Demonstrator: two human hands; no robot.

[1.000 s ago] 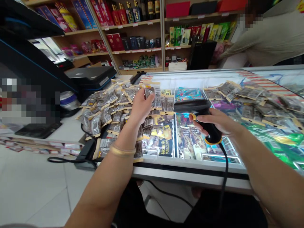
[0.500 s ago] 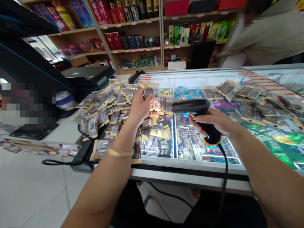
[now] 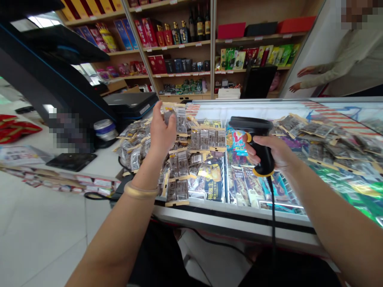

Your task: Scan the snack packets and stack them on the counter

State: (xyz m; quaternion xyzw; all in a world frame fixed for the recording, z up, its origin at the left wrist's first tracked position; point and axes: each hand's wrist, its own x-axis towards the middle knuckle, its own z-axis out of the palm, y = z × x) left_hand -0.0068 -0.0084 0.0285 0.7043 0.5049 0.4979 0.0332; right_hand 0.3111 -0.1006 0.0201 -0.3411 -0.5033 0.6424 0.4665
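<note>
In my right hand (image 3: 271,153) is a black barcode scanner (image 3: 253,125) with yellow trim, its head toward the left and its cable hanging down. My left hand (image 3: 163,129) is closed on a clear snack packet (image 3: 180,117) with tan edges, thumb on its front. Below and left of this hand lies a heap of similar packets (image 3: 136,137). More of them rest between the hands on the freezer's glass top (image 3: 203,191), some side by side. Another pile of packets (image 3: 320,135) lies right of the scanner.
Under the glass are bagged frozen goods (image 3: 243,183). A dark checkout machine (image 3: 60,75) and a white tub (image 3: 105,129) stand at the left. Shelves (image 3: 182,44) line the back wall. Beyond the freezer at right, a person's hands (image 3: 302,77) are held out.
My left hand has moved left and up with a packet, away from the scanner. The red light on the packets is gone. The view has shifted, and the other person's hands now show.
</note>
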